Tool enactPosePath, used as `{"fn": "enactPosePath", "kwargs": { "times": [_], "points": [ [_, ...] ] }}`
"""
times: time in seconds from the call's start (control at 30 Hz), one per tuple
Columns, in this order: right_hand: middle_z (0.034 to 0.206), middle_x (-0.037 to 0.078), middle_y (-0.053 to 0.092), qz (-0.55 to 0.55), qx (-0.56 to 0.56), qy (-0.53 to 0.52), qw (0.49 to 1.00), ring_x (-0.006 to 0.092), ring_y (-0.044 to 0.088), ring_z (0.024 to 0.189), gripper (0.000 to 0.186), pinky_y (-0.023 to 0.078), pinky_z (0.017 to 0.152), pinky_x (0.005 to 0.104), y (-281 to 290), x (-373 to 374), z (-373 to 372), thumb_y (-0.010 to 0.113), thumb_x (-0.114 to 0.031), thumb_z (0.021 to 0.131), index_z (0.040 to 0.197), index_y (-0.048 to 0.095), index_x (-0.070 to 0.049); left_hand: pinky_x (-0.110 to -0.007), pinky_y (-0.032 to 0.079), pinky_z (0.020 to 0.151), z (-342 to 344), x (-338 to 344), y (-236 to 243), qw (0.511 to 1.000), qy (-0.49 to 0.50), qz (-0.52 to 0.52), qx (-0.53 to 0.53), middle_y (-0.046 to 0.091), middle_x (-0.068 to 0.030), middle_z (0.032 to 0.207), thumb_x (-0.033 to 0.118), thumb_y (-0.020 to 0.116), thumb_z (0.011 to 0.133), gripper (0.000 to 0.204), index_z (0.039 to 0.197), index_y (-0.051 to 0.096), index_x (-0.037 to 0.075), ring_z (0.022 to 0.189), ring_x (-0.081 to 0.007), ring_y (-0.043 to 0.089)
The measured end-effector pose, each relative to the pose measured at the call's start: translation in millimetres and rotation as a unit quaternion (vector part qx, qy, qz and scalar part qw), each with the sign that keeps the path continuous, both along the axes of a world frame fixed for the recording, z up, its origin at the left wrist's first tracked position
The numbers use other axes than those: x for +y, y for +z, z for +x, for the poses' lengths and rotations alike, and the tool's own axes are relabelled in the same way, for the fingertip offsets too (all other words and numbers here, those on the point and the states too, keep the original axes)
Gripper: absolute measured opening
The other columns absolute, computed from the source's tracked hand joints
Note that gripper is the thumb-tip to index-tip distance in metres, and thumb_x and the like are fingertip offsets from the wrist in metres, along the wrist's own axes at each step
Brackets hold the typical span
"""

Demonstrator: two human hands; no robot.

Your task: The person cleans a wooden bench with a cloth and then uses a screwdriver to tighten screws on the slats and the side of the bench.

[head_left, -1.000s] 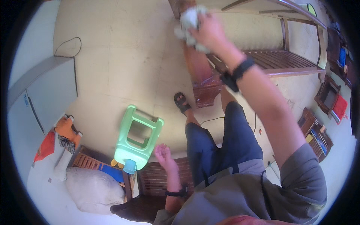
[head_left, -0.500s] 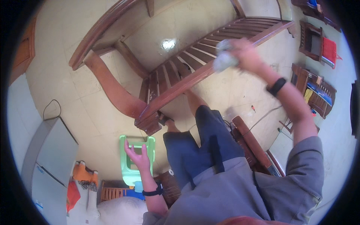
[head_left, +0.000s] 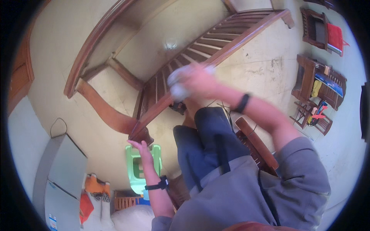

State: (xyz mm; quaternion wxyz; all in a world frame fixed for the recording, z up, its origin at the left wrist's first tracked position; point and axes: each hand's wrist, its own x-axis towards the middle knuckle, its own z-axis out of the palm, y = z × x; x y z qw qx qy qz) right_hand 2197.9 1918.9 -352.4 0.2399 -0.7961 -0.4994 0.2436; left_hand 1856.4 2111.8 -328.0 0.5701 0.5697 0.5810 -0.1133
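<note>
One bunched, pale grey-white fabric cloth point(head_left: 177, 91) on a long, reddish-brown wooden front rail point(head_left: 246, 40)

Position: the cloth lay on the seat edge of a slatted, dark reddish-brown wooden bench point(head_left: 154, 112), left of the rail's midpoint. The right hand point(head_left: 200, 81) was closed over it from above; motion blur hid the separate fingers. The left hand point(head_left: 145, 154) was well apart from the right, empty, fingers extended beside the bench's near corner. Contact with that corner could not be told. Below the left hand, a light green plastic stool point(head_left: 137, 185) stood on the floor.

Technique (judgement): the step looked like rubbing the rail lengthwise. Doing it well called for a flat pad rather than a loose wad, even palm pressure, and long overlapping strokes along the grain. The cloth needed to wrap over the rail's edge so that top and front face were both covered, with slower passes at the corner joint. A left palm braced on the bench would have steadied it.

Change against the frame half a second earlier: the cloth had travelled along the rail from its right-hand portion toward the left end. The left hand, earlier seen over the stool's opening, now overlapped the stool's upper edge, nearer the bench corner.
</note>
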Motion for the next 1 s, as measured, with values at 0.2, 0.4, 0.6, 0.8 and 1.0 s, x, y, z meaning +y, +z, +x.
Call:
{"fn": "enactPosePath", "kwargs": {
  "times": [0.2, 0.4, 0.6, 0.8, 1.0],
  "points": [
    [0.108, 0.003, 0.055, 0.036, 0.020, 0.071, 0.997, 0.0253, 0.051, 0.096, 0.020, 0.043, 0.077, 0.0394, 7, 82, -109, 0.061, -0.023, 0.070, 0.088, 0.067, -0.017, -0.038, -0.001, 0.113, -16, 9, 1, 0.999, -0.020, 0.050, 0.004, -0.016, -0.0133, 0.152, 0.036, 0.036, 0.098, 0.076, 0.143, -0.016, 0.005, 0.141, -0.0235, -0.008],
    [0.114, 0.003, 0.053, 0.075, -0.058, -0.057, 0.994, 0.0252, 0.050, 0.099, 0.038, 0.042, 0.081, 0.0408, 16, -33, 9, 0.073, -0.026, 0.055, 0.092, 0.069, -0.018, -0.040, -0.002, 0.113, 11, -7, 23, 0.964, -0.138, 0.228, -0.022, -0.010, -0.0139, 0.153, 0.027, 0.048, 0.093, 0.083, 0.144, -0.013, 0.004, 0.142, -0.0257, -0.006],
    [0.128, 0.008, 0.047, 0.025, -0.245, -0.058, 0.967, 0.0322, 0.048, 0.110, 0.055, 0.041, 0.093, 0.0423, 0, -189, 168, 0.074, -0.027, 0.061, 0.114, 0.060, -0.020, -0.041, 0.001, 0.113, 56, -62, 45, 0.950, -0.130, 0.277, -0.055, -0.006, -0.0166, 0.153, 0.029, 0.055, 0.089, 0.090, 0.145, -0.010, 0.003, 0.142, -0.0282, -0.001],
    [0.128, 0.009, 0.048, -0.004, -0.234, -0.059, 0.970, 0.0329, 0.048, 0.109, 0.055, 0.042, 0.093, 0.0408, 13, -267, 275, 0.074, -0.023, 0.063, 0.116, 0.059, -0.021, -0.041, 0.003, 0.114, 100, -164, 65, 0.947, -0.124, 0.297, 0.009, -0.001, -0.0188, 0.153, 0.029, 0.056, 0.086, 0.092, 0.145, -0.009, 0.003, 0.142, -0.0296, 0.001],
    [0.122, 0.010, 0.052, 0.113, -0.149, -0.132, 0.973, 0.0321, 0.051, 0.102, 0.046, 0.044, 0.088, 0.0412, -8, -241, 238, 0.073, -0.018, 0.065, 0.110, 0.061, -0.014, -0.045, 0.004, 0.113, 117, -290, 90, 0.973, -0.029, 0.230, 0.008, 0.004, -0.0168, 0.153, 0.023, 0.047, 0.089, 0.080, 0.145, -0.006, 0.002, 0.141, -0.0301, 0.006]
  ]
}}
